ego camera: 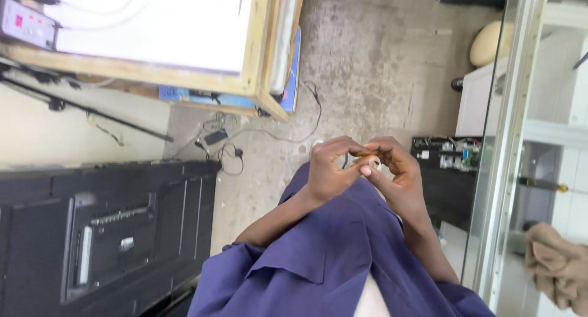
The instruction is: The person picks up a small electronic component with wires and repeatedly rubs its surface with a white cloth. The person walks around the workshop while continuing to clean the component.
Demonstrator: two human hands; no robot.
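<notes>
A small orange piece (pixel 366 154), judged light and easily dropped, is pinched at its ends between left hand (pixel 326 170) and, at three o'clock, right hand (pixel 398 173).

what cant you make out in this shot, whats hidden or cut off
- Small orange item, head view: too small to identify, pinched between the fingers of the left hand and right hand.
- Black flat-screen set: cut off by the left and bottom edges.
- Circuit board: partly behind the glass door frame; parts too small.
- Brown cloth: cut off at right.
</notes>
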